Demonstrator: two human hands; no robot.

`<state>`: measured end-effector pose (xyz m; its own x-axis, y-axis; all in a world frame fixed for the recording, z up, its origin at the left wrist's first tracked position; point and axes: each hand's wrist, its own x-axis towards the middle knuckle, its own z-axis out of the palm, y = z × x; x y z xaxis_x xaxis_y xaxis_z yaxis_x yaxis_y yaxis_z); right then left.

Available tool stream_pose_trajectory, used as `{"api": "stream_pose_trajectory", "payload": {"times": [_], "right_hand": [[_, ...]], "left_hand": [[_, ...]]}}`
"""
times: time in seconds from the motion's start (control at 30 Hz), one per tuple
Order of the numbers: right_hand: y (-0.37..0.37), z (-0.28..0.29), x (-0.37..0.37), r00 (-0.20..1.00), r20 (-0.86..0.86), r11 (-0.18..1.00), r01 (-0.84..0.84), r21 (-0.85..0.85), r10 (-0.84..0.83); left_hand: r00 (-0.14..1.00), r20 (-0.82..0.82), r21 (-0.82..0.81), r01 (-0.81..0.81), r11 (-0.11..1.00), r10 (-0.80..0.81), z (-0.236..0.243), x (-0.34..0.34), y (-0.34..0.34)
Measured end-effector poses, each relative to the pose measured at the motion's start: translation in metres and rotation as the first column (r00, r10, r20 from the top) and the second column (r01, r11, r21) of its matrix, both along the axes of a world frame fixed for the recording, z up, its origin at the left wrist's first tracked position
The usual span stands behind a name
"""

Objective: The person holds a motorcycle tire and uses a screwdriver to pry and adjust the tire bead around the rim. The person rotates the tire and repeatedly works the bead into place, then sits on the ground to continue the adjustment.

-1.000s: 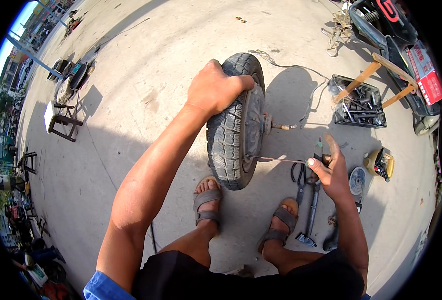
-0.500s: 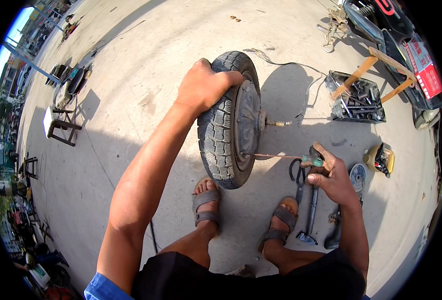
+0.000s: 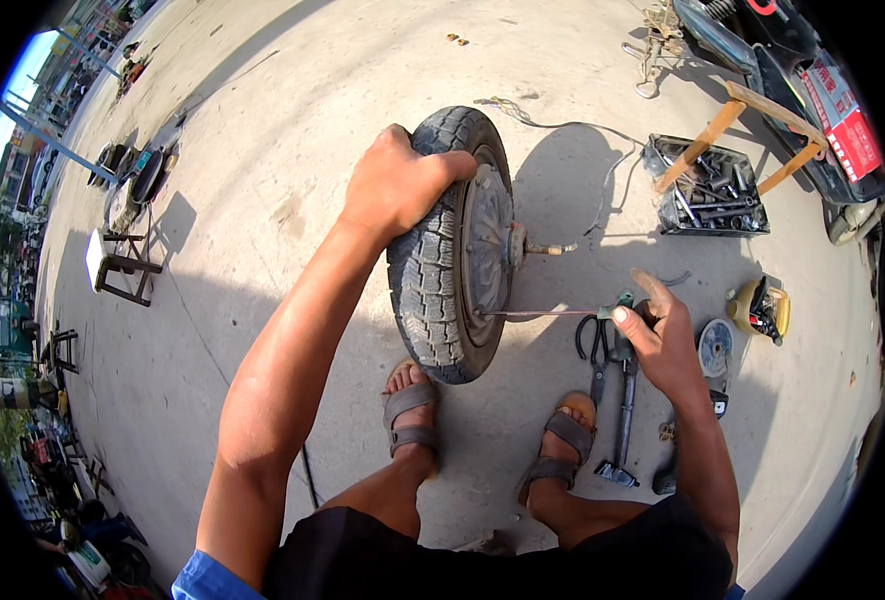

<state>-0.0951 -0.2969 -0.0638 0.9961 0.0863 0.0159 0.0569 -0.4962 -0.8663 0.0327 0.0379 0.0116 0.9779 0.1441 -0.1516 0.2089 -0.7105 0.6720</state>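
Atop the wheel (image 3: 432, 275), our left hand (image 3: 396, 182) clamps it; to its right, our right hand (image 3: 659, 335) grips a green-handled tool (image 3: 587, 313) extending to the wheel's right face.

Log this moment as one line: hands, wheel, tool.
left hand: gripping wheel | right hand: holding green-handled screwdriver | tip: at wheel's axle side | axle: pointing right | tool crate: beyond right hand
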Motion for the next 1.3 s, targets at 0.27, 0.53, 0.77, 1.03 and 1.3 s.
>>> {"api": "stream_pose_trajectory", "payload": {"times": [0.27, 0.53, 0.77, 1.03, 1.3], "right_hand": [[-0.01, 0.008, 0.002, 0.919, -0.394, 0.932, 0.169, 0.321, -0.031], [-0.027, 0.006, 0.001, 0.91, -0.397, 0.985, -0.063, 0.163, 0.124], [-0.024, -0.005, 0.004, 0.989, -0.11, 0.995, -0.099, -0.005, 0.098], [-0.012, 0.006, 0.001, 0.906, -0.422, 0.892, 0.221, 0.394, -0.038], [-0.029, 0.0, 0.0, 0.957, -0.276, 0.984, -0.046, 0.172, 0.093]], "left_hand": [[1.0, 0.003, -0.016, -0.003, 1.0, 0.003, -0.001, 0.0, -0.002], [1.0, -0.011, -0.027, -0.013, 1.0, 0.013, -0.002, -0.001, 0.0], [1.0, -0.009, -0.008, -0.008, 1.0, 0.008, 0.0, -0.002, -0.001], [1.0, -0.021, 0.014, -0.009, 1.0, 0.009, 0.003, -0.004, -0.005], [0.999, -0.03, 0.011, -0.011, 1.0, 0.011, 0.006, -0.005, -0.007]]}}
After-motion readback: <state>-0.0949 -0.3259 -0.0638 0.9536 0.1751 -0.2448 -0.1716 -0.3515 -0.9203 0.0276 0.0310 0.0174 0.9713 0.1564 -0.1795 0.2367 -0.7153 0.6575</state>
